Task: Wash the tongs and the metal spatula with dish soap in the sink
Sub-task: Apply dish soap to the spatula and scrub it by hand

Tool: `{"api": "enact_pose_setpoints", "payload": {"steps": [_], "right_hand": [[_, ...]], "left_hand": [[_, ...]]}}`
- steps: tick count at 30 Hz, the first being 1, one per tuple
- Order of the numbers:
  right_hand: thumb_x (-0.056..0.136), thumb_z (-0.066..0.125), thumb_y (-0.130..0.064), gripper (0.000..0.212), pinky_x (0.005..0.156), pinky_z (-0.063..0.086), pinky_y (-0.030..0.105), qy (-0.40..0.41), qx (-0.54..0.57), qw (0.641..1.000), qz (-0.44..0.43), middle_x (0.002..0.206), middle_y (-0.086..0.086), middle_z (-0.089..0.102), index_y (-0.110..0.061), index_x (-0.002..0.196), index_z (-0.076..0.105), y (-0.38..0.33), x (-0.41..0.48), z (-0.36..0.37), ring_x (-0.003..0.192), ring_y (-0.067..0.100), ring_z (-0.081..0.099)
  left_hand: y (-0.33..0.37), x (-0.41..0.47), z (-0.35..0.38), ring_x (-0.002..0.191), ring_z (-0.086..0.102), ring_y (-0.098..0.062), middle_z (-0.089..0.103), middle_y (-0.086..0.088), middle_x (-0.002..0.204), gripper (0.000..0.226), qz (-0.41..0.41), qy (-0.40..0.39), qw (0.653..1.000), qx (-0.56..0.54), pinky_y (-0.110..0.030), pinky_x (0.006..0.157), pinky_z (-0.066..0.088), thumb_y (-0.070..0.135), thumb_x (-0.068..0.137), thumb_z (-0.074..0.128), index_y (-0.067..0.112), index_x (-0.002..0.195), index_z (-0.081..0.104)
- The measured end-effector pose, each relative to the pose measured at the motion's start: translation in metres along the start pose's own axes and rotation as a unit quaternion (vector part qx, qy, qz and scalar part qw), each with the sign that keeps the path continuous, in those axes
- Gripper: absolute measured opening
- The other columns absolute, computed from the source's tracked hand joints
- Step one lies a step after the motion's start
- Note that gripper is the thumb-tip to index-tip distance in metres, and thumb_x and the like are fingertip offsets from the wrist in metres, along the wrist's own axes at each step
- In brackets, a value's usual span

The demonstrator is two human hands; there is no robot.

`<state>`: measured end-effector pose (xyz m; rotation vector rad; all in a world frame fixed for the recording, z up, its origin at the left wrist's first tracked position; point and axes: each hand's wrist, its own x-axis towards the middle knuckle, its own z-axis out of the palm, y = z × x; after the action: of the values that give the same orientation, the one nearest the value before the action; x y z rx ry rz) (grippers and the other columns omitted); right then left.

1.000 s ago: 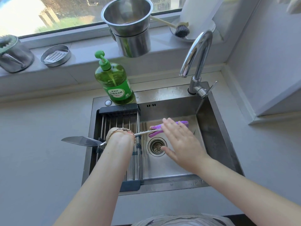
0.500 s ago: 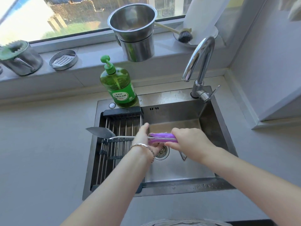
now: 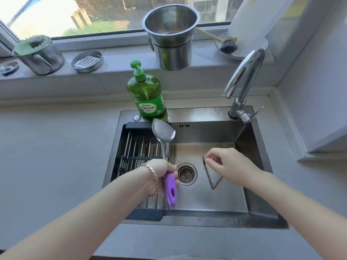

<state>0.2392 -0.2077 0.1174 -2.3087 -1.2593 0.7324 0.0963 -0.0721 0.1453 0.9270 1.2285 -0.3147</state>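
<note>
The left hand (image 3: 161, 170), just below the middle of the frame, is clamped round the metal spatula (image 3: 163, 134) where the steel shaft meets its purple handle (image 3: 170, 190); the handle sticks out below the fist toward the bottom of the frame, while the blade stands above the hand, pointing up at the foot of the dish soap bottle (image 3: 147, 94); a thin bracelet (image 3: 150, 168) circles that wrist. The right hand (image 3: 231, 164), to the right of centre and apart from the left, has its fingers curled, with thumb and forefinger pinching the upper tip of one arm of the tongs (image 3: 208, 173). The tongs lie spread in a V on the sink (image 3: 262, 147) floor, hinge toward the bottom of the frame, the other arm running under the right hand; between the two hands sits the round drain strainer (image 3: 186, 174), just left of the tongs. The spatula is held over the edge of a wire drying rack (image 3: 140, 152) that fills the left part of the basin.

The green soap bottle stands on the sink's back ledge, above the rack; the chrome faucet (image 3: 244, 76) curves at the upper right corner of the sink. On the windowsill along the top of the frame: two stacked steel buckets (image 3: 170, 34) in the middle, a dish brush (image 3: 228, 45) to their right, a round tin holding a grater (image 3: 87, 61) and a steel canister with a green lid (image 3: 37, 53) at the upper left.
</note>
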Motion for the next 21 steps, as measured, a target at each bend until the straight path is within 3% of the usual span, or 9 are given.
{"api": "enact_pose_setpoints", "payload": {"steps": [3, 5, 7, 10, 13, 15, 17, 21], "right_hand": [[0.091, 0.051, -0.029, 0.017, 0.071, 0.046, 0.028, 0.008, 0.026, 0.999, 0.022, 0.076, -0.012, 0.058, -0.022, 0.095, 0.066, -0.005, 0.020, -0.002, 0.078, 0.012, 0.056], [0.091, 0.050, -0.028, 0.018, 0.068, 0.045, 0.026, 0.008, 0.037, 0.999, 0.021, 0.082, -0.008, 0.060, -0.020, 0.095, 0.066, -0.015, 0.039, -0.007, 0.080, 0.012, 0.056], [0.092, 0.051, -0.027, 0.016, 0.063, 0.042, 0.023, 0.002, 0.059, 0.998, 0.015, 0.080, -0.007, 0.061, -0.020, 0.092, 0.065, -0.028, 0.062, -0.011, 0.075, 0.010, 0.056], [0.091, 0.050, -0.025, 0.015, 0.061, 0.044, 0.022, -0.001, 0.078, 0.997, 0.014, 0.069, -0.007, 0.061, -0.020, 0.084, 0.061, -0.051, 0.100, -0.016, 0.060, 0.007, 0.054], [0.092, 0.049, -0.021, 0.015, 0.059, 0.046, 0.023, 0.010, 0.144, 0.989, 0.031, 0.067, -0.003, 0.060, -0.014, 0.088, 0.062, -0.079, 0.139, -0.024, 0.053, 0.010, 0.053], [0.094, 0.049, -0.018, 0.015, 0.053, 0.047, 0.019, 0.010, 0.305, 0.948, 0.085, 0.068, 0.003, 0.057, -0.008, 0.095, 0.060, -0.101, 0.164, -0.033, 0.054, 0.012, 0.052], [0.097, 0.046, -0.022, 0.023, 0.053, 0.050, 0.018, -0.004, 0.428, 0.894, 0.130, 0.072, 0.006, 0.055, -0.003, 0.103, 0.058, -0.123, 0.187, -0.043, 0.058, 0.014, 0.054], [0.095, 0.047, -0.037, 0.038, 0.048, 0.053, 0.019, -0.055, 0.460, 0.869, 0.172, 0.084, 0.013, 0.055, 0.000, 0.103, 0.051, -0.154, 0.226, -0.052, 0.068, 0.016, 0.057]], "left_hand": [[0.006, 0.012, -0.024, 0.041, 0.047, -0.013, 0.050, -0.005, 0.056, 0.018, 0.032, 0.006, 0.979, 0.202, -0.022, 0.049, 0.046, 0.011, 0.086, 0.060, 0.009, 0.074, 0.048], [0.010, 0.018, -0.038, 0.052, 0.051, -0.020, 0.057, -0.008, 0.064, 0.024, 0.019, 0.012, 0.946, 0.323, -0.028, 0.064, 0.050, 0.024, 0.072, 0.073, 0.009, 0.077, 0.054], [0.014, 0.022, -0.046, 0.060, 0.051, -0.024, 0.061, -0.009, 0.069, 0.025, -0.009, 0.004, 0.916, 0.402, -0.036, 0.072, 0.051, 0.026, 0.069, 0.073, 0.008, 0.081, 0.059], [0.024, 0.023, -0.051, 0.054, 0.052, -0.017, 0.060, -0.001, 0.064, 0.021, 0.034, 0.051, 0.843, 0.535, -0.025, 0.053, 0.045, 0.022, 0.079, 0.065, 0.007, 0.092, 0.059], [0.037, 0.025, -0.050, 0.077, 0.061, -0.020, 0.062, -0.003, 0.089, 0.029, 0.100, 0.103, 0.748, 0.648, -0.028, 0.066, 0.050, 0.028, 0.086, 0.060, 0.008, 0.107, 0.055], [0.048, 0.028, -0.053, 0.097, 0.064, -0.023, 0.064, -0.003, 0.106, 0.026, 0.132, 0.137, 0.669, 0.719, -0.031, 0.082, 0.050, 0.032, 0.091, 0.053, 0.013, 0.109, 0.056], [0.059, 0.031, -0.057, 0.103, 0.063, -0.024, 0.065, -0.001, 0.112, 0.025, 0.160, 0.159, 0.604, 0.764, -0.031, 0.083, 0.046, 0.033, 0.093, 0.048, 0.016, 0.107, 0.058], [0.074, 0.039, -0.067, 0.095, 0.064, -0.025, 0.067, -0.001, 0.107, 0.020, 0.187, 0.150, 0.556, 0.796, -0.032, 0.080, 0.047, 0.027, 0.091, 0.047, 0.018, 0.102, 0.060]]}}
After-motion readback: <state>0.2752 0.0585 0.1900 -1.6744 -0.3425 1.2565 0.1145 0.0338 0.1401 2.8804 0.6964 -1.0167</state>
